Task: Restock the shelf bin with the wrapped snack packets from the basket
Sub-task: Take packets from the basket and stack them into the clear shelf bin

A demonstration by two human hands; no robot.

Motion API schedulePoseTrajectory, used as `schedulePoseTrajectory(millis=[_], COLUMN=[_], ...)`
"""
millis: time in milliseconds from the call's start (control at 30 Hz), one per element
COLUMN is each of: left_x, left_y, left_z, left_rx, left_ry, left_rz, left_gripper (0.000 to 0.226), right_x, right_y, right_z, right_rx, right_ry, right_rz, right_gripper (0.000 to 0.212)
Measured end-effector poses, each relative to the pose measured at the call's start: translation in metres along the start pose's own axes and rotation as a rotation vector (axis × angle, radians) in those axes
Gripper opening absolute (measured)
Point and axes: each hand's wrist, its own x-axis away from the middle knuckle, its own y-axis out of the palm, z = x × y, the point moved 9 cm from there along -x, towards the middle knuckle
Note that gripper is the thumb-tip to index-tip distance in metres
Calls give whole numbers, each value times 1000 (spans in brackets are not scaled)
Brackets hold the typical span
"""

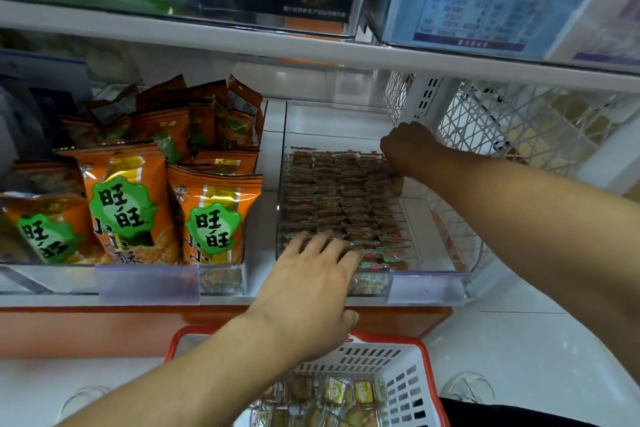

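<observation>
STEP: levelling stock | left hand [311, 274]: fingers flat, pressing front rows of snack packets [343, 204] in clear shelf bin [429, 284], frame centre | right hand [405, 146]: curled at rear row, grip unclear | basket [408, 381]: lower centre, packets remaining

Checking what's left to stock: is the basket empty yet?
No, several wrapped packets lie in the basket below the left hand.
</observation>
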Motion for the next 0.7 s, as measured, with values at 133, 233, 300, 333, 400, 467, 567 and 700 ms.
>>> schedulePoseTrajectory(millis=[133,233,300,333,400,467,567,700], left_x=[1,5,13,20,38,58,81,138], left_y=[-5,-18,-29,-36,-50,-56,-4,127], left_z=[-1,-2,-3,-2,1,3,-8,-24], left_rx=[44,166,205,185,141,179,220,131], left_ry=[13,22,25,32,81,116,-8,-113], left_rz=[5,22,55,91,196,249,-79,-695], left_gripper=[78,79,75,67,39,13,20,46], right_x=[13,34,57,70,106,150,212,247], right_y=[5,-5,-28,-41,-68,-92,-94,0], right_z=[-5,-13,-22,-27,-41,-58,-118,-238], right_rx=[-130,-288,-352,-369,-380,-431,-621,-620], right_ry=[35,41,34,37,37,-6,-322,-613], right_rz=[-39,-14,30,48,74,110,-26,-481], right_gripper=[22,26,11,10,15,8,6,22])
